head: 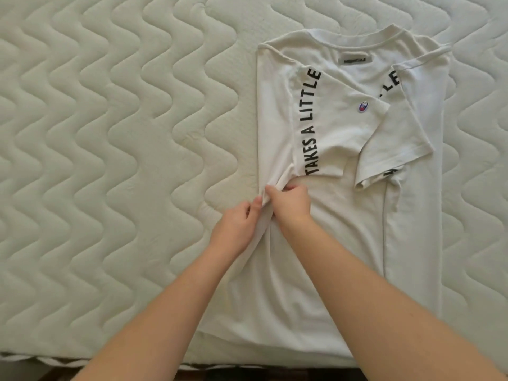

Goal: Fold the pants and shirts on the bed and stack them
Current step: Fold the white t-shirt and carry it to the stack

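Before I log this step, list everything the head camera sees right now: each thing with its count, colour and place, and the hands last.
T-shirt: one, white with black lettering, lying on the right half of the mattress, collar away from the person, both sides and sleeves folded inward.
Neck label: one, black, inside the collar.
Small logo patch: one, red, white and blue, on the folded-in sleeve.
Mattress: one, cream, quilted in wavy lines, filling nearly the whole view.
Floor strip: one, dark brown, along the bottom edge below the mattress.
Left hand: one, bare, pinching the shirt's left folded edge.
Right hand: one, bare, fingers curled on the same bunched fabric beside the left hand.
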The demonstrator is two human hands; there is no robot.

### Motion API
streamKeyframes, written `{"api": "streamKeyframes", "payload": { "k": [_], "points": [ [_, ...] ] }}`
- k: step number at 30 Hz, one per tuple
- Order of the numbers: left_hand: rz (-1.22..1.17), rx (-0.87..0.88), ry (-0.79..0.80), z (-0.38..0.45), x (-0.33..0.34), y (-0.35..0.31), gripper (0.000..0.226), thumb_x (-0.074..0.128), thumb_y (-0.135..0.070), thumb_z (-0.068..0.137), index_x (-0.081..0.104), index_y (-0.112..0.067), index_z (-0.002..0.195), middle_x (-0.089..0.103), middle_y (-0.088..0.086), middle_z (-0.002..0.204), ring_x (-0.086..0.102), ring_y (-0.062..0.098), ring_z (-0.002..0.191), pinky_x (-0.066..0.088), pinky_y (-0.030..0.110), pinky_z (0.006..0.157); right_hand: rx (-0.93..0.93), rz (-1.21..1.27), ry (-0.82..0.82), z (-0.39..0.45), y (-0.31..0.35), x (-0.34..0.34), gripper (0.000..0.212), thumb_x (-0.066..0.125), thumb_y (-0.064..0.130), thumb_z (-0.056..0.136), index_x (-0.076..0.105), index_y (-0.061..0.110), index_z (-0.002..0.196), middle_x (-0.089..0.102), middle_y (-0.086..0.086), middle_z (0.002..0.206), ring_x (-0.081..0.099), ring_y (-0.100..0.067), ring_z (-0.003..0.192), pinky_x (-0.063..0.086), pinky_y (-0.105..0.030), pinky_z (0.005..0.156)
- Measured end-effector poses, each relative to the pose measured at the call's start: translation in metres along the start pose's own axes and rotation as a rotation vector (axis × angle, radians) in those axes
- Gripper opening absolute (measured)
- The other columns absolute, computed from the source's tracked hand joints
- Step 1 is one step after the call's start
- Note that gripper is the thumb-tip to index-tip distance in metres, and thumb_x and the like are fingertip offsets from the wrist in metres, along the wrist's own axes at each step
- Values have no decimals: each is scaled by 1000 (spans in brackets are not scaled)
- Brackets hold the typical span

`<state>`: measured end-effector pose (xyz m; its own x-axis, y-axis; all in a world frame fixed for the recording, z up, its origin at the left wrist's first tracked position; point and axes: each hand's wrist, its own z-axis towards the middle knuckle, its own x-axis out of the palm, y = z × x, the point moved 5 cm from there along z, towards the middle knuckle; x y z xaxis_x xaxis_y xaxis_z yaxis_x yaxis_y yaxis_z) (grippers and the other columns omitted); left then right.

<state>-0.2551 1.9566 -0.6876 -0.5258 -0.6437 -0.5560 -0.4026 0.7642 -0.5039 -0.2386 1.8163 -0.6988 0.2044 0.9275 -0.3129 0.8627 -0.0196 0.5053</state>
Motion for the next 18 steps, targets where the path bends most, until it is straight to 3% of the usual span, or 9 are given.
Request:
{"api": "streamKeyframes", "payload": {
  "k": [2, 4, 6, 9, 12, 16, 18],
  "points": [
    [47, -38, 84, -17, 7, 15, 45, 46, -66, 90, 52, -24, 77, 60, -6, 75, 60, 23, 81, 41, 35, 65, -28, 42, 76, -3, 4, -3, 10, 61, 14, 82, 64, 6, 88, 66, -11, 83, 64, -30, 85, 54, -41, 82],
    [164, -31, 182, -33, 13, 24, 35, 60, -57, 85, 53, -23, 85, 60, -5, 80, 59, 22, 80, 43, 34, 65, 1, 117, 148, -5, 7, -9, 15, 51, 7, 86, 57, 12, 74, 55, -6, 69, 56, -26, 71, 48, -37, 71],
    [310, -15, 208, -48, 15, 31, 29, 63, -46, 84, 55, -21, 94, 64, 2, 92, 62, 28, 89, 49, 36, 73, 47, 186, 214, -6, 6, -15, 18, 46, 4, 89, 54, 14, 77, 52, -5, 71, 55, -21, 66, 51, -30, 64],
    [424, 9, 128, -72, 11, 29, 17, 61, -35, 85, 52, -21, 88, 67, 8, 97, 63, 33, 95, 44, 35, 71, 48, 115, 272, -16, 1, -22, 16, 46, 4, 91, 55, 14, 84, 59, -4, 77, 61, -18, 67, 53, -25, 53],
    [298, 31, 151, -94, 22, 13, 21, 60, -32, 88, 59, -15, 99, 69, 10, 99, 63, 32, 97, 47, 36, 75, 27, -35, 319, -28, -10, -23, 14, 52, 3, 89, 59, 14, 82, 59, -6, 77, 58, -16, 63, 52, -21, 49],
    [81, 101, 272, -118, 48, -9, 19, 58, -41, 92, 60, -22, 97, 65, -9, 81, 65, 17, 81, 51, 30, 71, -17, -114, 248, -33, -23, -43, 13, 51, 11, 88, 62, 15, 92, 68, -9, 96, 66, -23, 81, 60, -36, 71],
    [-188, 49, 248, -123, 52, -8, 15, 56, -35, 96, 62, -21, 94, 67, -2, 84, 69, 17, 72, 59, 34, 68, -31, -116, 172, -34, -32, -62, 16, 50, 14, 85, 64, 15, 93, 69, -12, 100, 68, -30, 90, 60, -44, 78]
  ]
}}
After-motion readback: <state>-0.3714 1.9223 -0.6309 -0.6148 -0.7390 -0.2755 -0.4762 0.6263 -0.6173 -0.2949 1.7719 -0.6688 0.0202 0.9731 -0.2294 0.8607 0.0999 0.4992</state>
